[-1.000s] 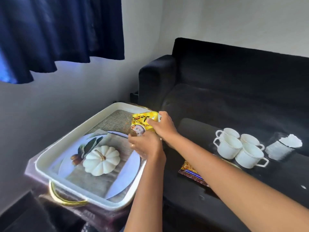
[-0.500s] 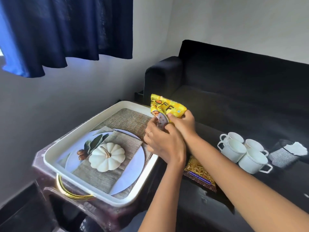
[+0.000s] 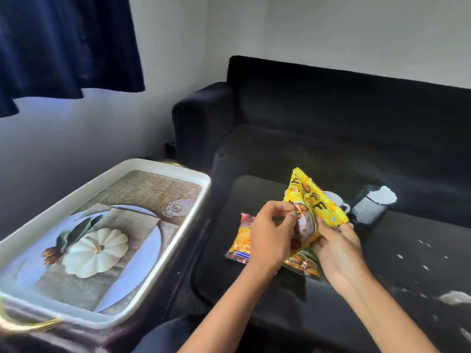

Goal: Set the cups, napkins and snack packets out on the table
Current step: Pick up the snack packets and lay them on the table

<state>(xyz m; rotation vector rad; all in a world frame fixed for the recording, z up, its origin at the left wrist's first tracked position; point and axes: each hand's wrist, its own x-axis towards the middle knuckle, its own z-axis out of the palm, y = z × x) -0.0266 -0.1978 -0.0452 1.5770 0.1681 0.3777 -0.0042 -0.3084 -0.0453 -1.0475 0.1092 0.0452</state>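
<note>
- While both hands hover above the dark glossy table (image 3: pixel 318 314), the yellow snack packet (image 3: pixel 314 207) sits between them, lifted clear of the surface and tilted, its long axis running from low by the palms up and away toward the sofa (image 3: pixel 331 118).
- The left hand (image 3: pixel 270 238) has its fingers curled in and pinches the packet's near lower edge with the fingertips.
- The right hand (image 3: pixel 336 248) cups the packet from below and from the right, fingers folded around its lower right side.
- Directly beneath the hands, a second snack packet (image 3: pixel 240 247), orange with a dark band, lies flat on the table, partly hidden by the left wrist.
- A white cup (image 3: pixel 335 200) peeks out behind the yellow packet, and a dark napkin holder with white napkins (image 3: pixel 369 207) stands just to its right, farther from the person.
- The printed serving tray (image 3: pixel 107 225) rests to the left, well apart from the hands.
- My read: the packet is about to be laid down, and what matters is that bare table lies to the right of the orange packet, on the right hand's side.
- Turning the long axis level first would help it land flat beside the other packet rather than on top of it.
</note>
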